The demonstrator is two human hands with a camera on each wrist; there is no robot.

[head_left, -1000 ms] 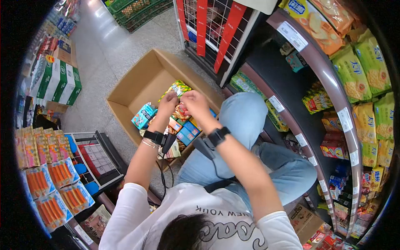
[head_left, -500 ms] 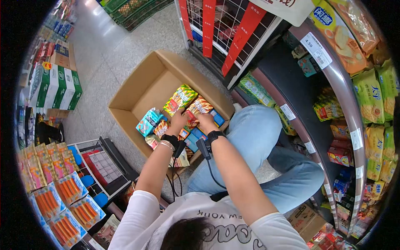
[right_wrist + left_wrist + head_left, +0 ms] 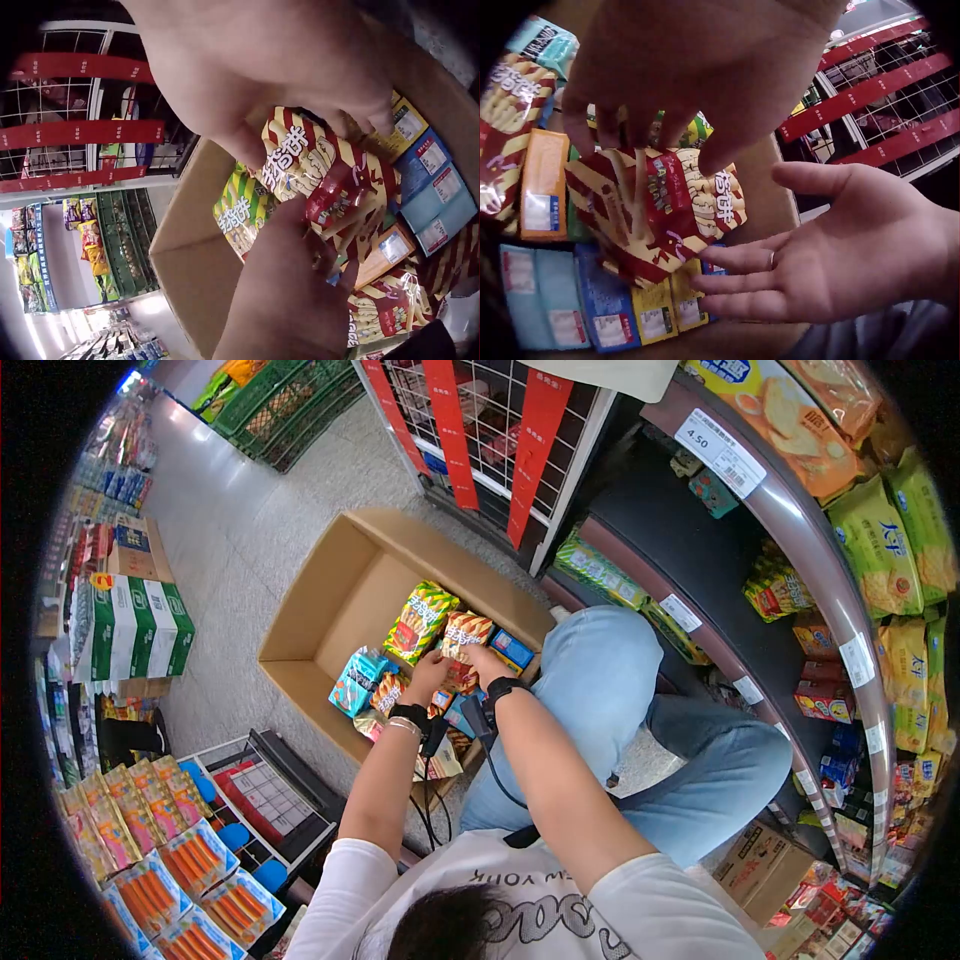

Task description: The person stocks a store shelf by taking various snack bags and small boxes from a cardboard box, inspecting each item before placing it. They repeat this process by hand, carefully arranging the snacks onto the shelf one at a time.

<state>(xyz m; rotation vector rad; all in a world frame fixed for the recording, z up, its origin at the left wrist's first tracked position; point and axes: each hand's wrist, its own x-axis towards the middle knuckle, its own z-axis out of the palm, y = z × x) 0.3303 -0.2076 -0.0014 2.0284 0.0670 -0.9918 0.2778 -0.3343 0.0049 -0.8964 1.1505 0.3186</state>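
Note:
A red-and-cream striped snack bag lies in the open cardboard box, between both hands. My left hand grips its edge, thumb on the printed face and fingers bent over the side, as the left wrist view shows. The right hand has its palm turned up and its fingers straight, fingertips right at the bag's corner. Beside that bag lies a green-and-yellow striped bag. A turquoise pack and another red striped bag are to the left. Under the hands sit small orange and blue boxes.
Shelves of packaged snacks rise on the right, close to the person's bent knee. A wire rack with red strips stands behind the box. Sausage packs are at lower left, and a green crate is at the back.
Both hands have come down from beside the green-and-yellow bag to the red striped bag. The green-and-yellow bag, earlier partly covered by them, now lies uncovered. The head view has shifted slightly.

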